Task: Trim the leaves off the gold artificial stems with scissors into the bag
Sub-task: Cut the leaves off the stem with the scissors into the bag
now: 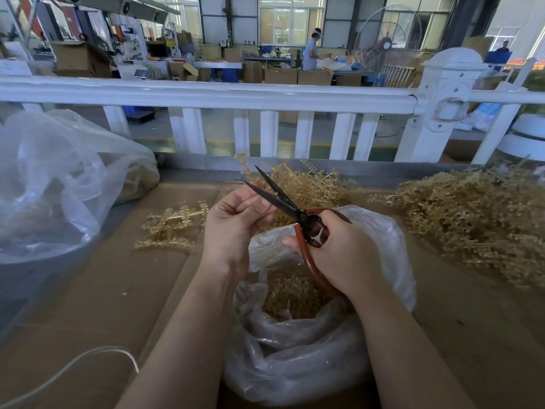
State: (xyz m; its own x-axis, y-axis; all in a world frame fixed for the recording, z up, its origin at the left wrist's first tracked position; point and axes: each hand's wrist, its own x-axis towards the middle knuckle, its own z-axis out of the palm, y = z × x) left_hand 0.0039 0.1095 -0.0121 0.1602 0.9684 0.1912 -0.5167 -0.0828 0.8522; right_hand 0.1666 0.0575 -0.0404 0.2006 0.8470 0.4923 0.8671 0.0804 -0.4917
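My right hand grips the red-brown handles of black scissors, whose blades stand apart and point up-left. My left hand is held beside the blades with fingers curled; whether it pinches a piece of stem is hidden. Below both hands an open clear plastic bag holds cut gold leaves. A few gold stems lie left of the hands, a bunch of gold stems sits behind the scissors, and a big heap of gold stems fills the right side.
A large clear plastic bag bulges at the left on the cardboard-covered table. A white cable crosses the near left. A white railing runs behind the table; a person stands far back in the workshop.
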